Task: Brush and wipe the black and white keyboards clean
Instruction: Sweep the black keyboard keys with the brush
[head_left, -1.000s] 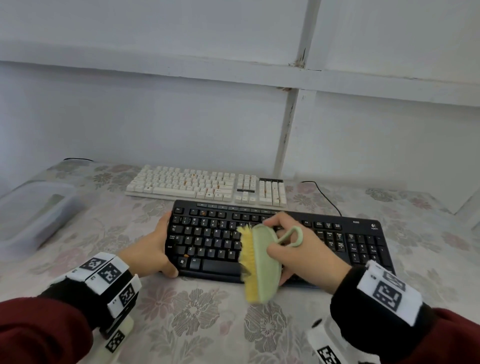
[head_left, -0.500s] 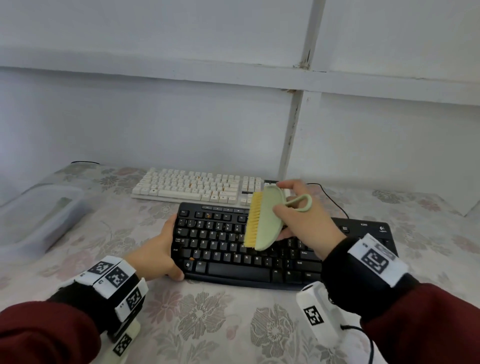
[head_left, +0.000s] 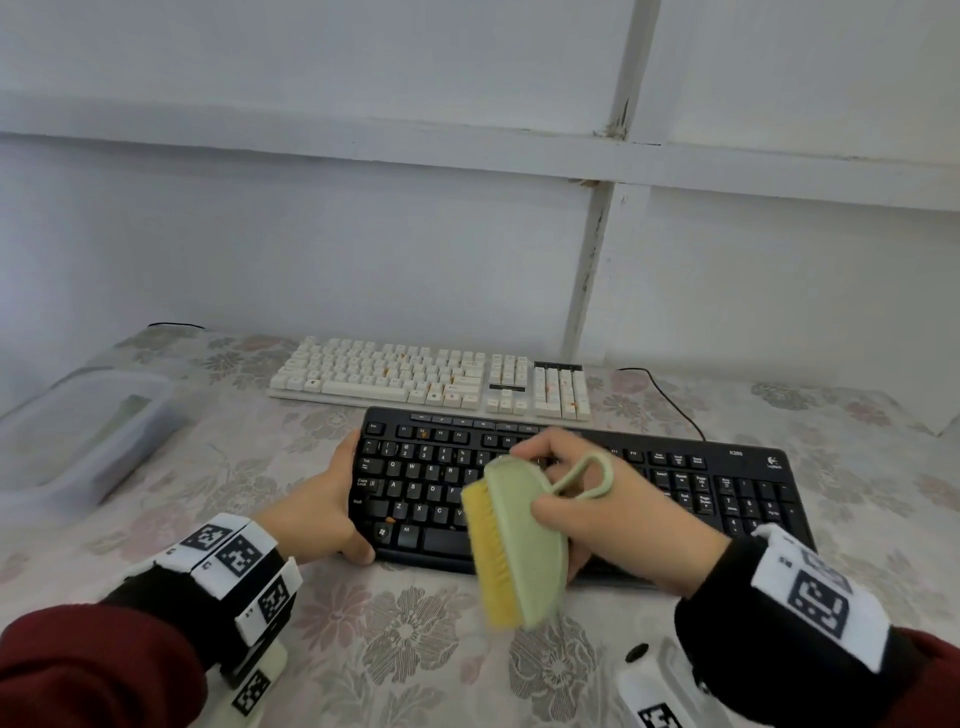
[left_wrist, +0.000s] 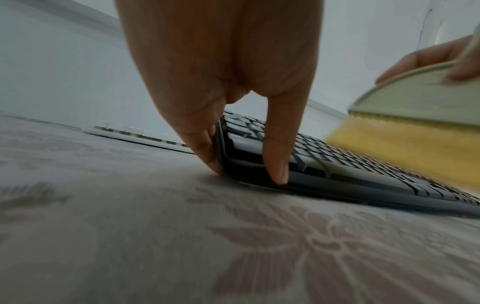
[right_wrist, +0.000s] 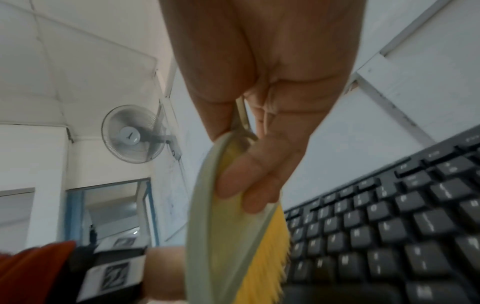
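A black keyboard (head_left: 675, 483) lies near me on the flowered cloth, with a white keyboard (head_left: 415, 379) just behind it. My left hand (head_left: 332, 504) grips the black keyboard's left end (left_wrist: 233, 152), thumb on the front edge and fingers against the side. My right hand (head_left: 613, 514) holds a pale green brush (head_left: 524, 540) with yellow bristles (right_wrist: 262, 257) by its back, over the keyboard's front edge near the space bar. The brush is tilted, bristles facing left. Small orange crumbs sit among the keys of both keyboards.
A clear plastic tub (head_left: 78, 441) stands at the left of the table. A black cable (head_left: 670, 400) runs from behind the keyboards toward the wall. The white wall rises close behind the table. A wall fan (right_wrist: 132, 133) shows in the right wrist view.
My right hand has swept the brush from the black keyboard's far rows toward me, down to its front edge. The left hand has kept its hold on the keyboard's left end.
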